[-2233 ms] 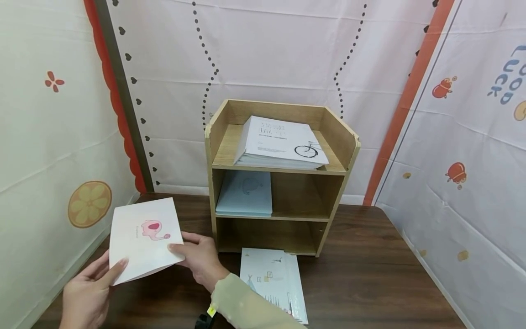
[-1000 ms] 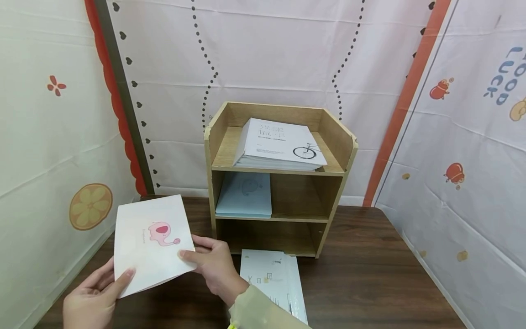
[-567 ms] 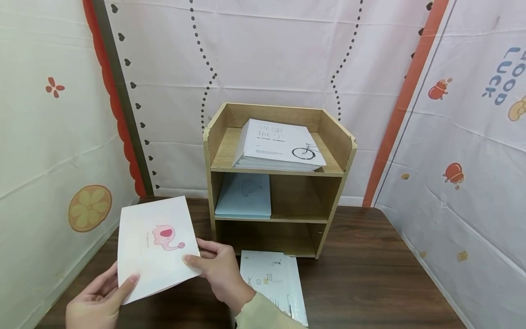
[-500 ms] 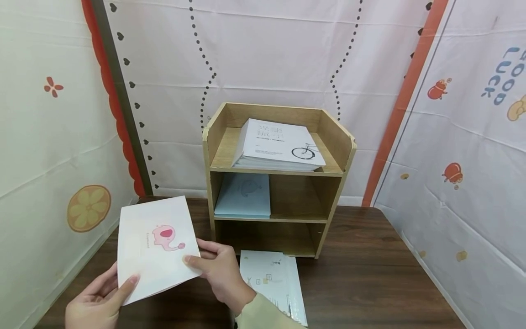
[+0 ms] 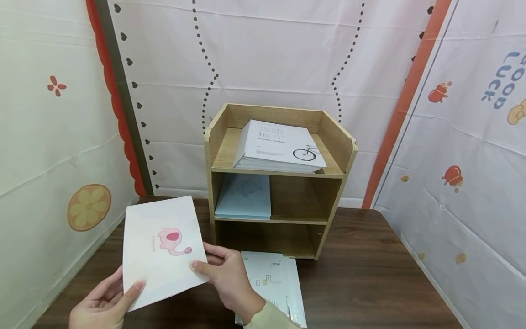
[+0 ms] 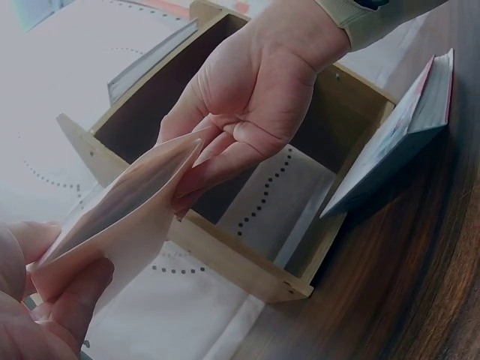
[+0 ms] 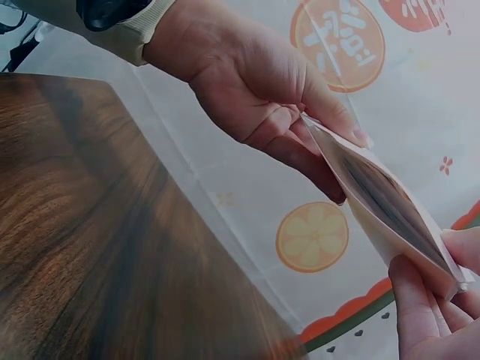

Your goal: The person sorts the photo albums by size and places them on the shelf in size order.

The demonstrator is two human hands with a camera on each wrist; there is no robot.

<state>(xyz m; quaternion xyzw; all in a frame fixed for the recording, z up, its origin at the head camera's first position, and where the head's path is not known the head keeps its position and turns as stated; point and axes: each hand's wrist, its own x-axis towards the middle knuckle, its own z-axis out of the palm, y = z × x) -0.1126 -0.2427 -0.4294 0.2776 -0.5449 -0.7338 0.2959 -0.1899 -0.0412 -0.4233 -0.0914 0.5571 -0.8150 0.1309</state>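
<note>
A thin white notebook (image 5: 164,251) with a pink elephant on its cover is held up over the left part of the table. My left hand (image 5: 104,299) pinches its lower left corner, thumb on the cover and fingers behind. At the lower right edge, my right hand (image 5: 230,276) grips it the same way. Both wrist views show the notebook (image 6: 112,217) from below, its covers bowed apart along one edge. In the right wrist view, the right hand (image 7: 247,82) and the left fingers (image 7: 416,307) hold opposite ends of that edge.
A wooden shelf unit (image 5: 209,192) stands behind on the dark table (image 5: 370,274). A thick white stack of books (image 5: 283,146) lies on top; pale blue notebooks (image 5: 244,196) occupy the middle left. Other white books (image 5: 273,288) lie before the bottom shelf. Printed cloth walls surround the table.
Both hands have carried the white notebook rightward and slightly down, keeping their grip on it. The things on the shelf unit have stayed put.
</note>
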